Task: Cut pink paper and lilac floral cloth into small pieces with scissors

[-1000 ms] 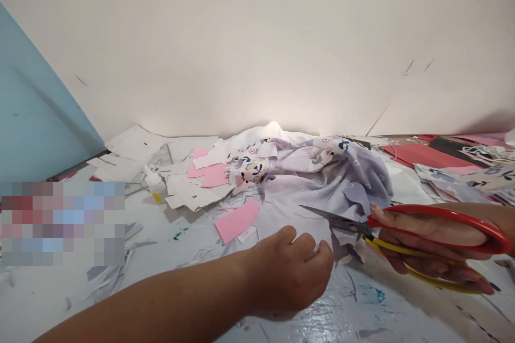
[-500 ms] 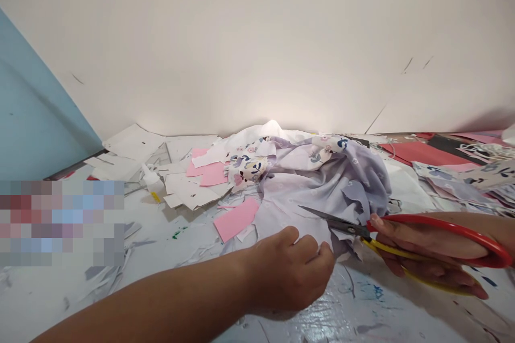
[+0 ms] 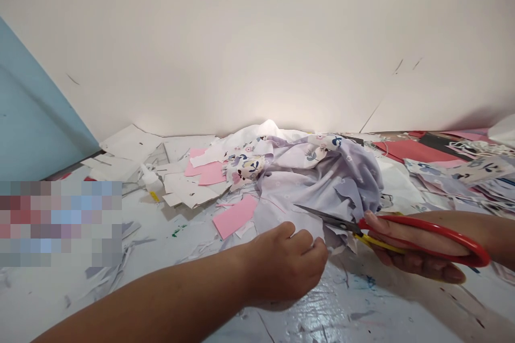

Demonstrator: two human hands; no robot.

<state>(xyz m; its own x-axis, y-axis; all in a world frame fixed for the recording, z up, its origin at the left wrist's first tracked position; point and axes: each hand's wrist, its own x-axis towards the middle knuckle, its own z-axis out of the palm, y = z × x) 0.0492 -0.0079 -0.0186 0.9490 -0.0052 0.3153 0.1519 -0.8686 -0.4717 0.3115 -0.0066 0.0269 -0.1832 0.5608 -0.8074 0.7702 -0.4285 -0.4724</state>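
Note:
A crumpled heap of pale lilac, flower-printed fabric (image 3: 298, 182) lies in the middle of the work surface. My left hand (image 3: 289, 265) is closed at the fabric's near edge, its knuckles up and its fingertips hidden. To the right, my right hand (image 3: 414, 257) grips a pair of scissors (image 3: 346, 225) with a red and a yellow handle. My thumb sits in the red loop, and the other fingers curl about the yellow one. The dark blades point left over the fabric's near part, just beyond my left hand, and look almost closed.
Pink paper pieces (image 3: 235, 217) and white card pieces (image 3: 197, 187) lie left of the fabric, with a small white glue bottle (image 3: 152, 182). Red paper (image 3: 414, 151), white string (image 3: 483, 147) and fabric scraps (image 3: 475, 169) pile up at the right. A pale wall (image 3: 257, 43) stands behind.
The scissors' handles have come closer together as my right fingers curled in. Everything appears shifted slightly left in the view. My left hand keeps its place at the fabric's edge.

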